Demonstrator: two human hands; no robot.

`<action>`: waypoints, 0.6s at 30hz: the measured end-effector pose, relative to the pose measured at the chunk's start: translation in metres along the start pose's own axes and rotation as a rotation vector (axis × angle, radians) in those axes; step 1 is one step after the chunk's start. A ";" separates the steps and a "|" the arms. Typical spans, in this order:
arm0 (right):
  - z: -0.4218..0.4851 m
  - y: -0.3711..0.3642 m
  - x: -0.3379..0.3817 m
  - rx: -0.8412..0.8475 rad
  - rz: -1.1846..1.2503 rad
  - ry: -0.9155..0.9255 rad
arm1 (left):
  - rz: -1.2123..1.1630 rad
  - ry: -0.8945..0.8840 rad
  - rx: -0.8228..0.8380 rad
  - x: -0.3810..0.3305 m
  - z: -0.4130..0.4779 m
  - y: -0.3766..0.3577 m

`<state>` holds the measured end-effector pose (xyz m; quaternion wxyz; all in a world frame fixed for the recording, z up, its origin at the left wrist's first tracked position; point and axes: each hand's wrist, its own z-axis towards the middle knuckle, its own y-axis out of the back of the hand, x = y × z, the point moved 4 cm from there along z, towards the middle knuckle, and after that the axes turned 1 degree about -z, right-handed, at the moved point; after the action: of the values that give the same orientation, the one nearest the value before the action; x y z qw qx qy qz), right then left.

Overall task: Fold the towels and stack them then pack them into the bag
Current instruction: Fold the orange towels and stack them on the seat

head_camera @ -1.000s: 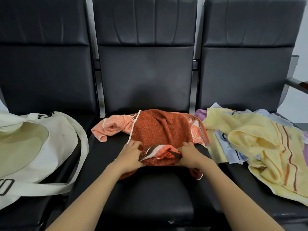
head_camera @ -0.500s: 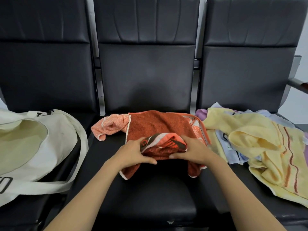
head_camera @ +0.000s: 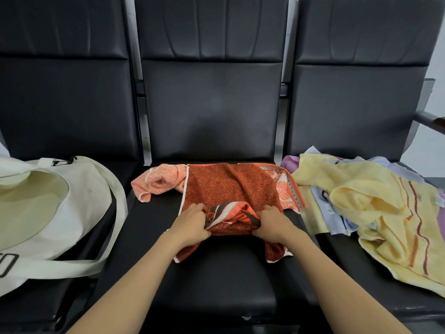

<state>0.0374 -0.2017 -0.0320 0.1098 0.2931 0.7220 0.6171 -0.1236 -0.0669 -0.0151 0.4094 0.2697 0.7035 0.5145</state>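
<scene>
Your bag (head_camera: 79, 203) lies slumped on the left seat with its mouth gaping. Its strap (head_camera: 118, 213) trails toward the middle seat (head_camera: 216, 280), where a swept towel edge could snag it.

The orange towel (head_camera: 231, 186) sits on that middle seat, and its far left corner (head_camera: 156, 184) is crumpled instead of flat. If you fold over it as it lies, the lump will likely get trapped and the stack will sit crooked.

Your left hand (head_camera: 192, 222) and right hand (head_camera: 272, 221) are both clenched on the towel's near edge, fingers curled into a bunched wad of patterned cloth between them. Because you are gripping a bunch and not the corners, the fold line will probably come out skewed. A loose corner (head_camera: 277, 251) also hangs below your right wrist and may drag or tuck under.

On the right seat, the yellow towel (head_camera: 366, 201) and the pale blue cloth (head_camera: 334, 218) under it lie just beside the orange towel's right border. A wide pull could catch them and tug the heap over.
</scene>
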 end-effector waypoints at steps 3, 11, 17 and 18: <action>-0.005 0.013 0.001 -0.126 0.183 0.014 | -0.049 -0.079 -0.090 -0.004 -0.002 0.007; -0.039 0.075 0.014 -0.732 0.358 0.261 | -0.335 -0.140 -0.547 -0.012 -0.015 0.047; -0.028 0.065 0.006 -0.475 0.269 0.261 | -0.455 -0.102 -0.291 0.004 -0.005 0.042; -0.023 0.057 0.004 -0.357 0.262 0.224 | -0.462 -0.081 -0.176 0.006 -0.001 0.033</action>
<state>0.0388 -0.2144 0.0278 -0.0018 0.2900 0.5651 0.7724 -0.1295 -0.0519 0.0143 0.5660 0.0856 0.6818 0.4555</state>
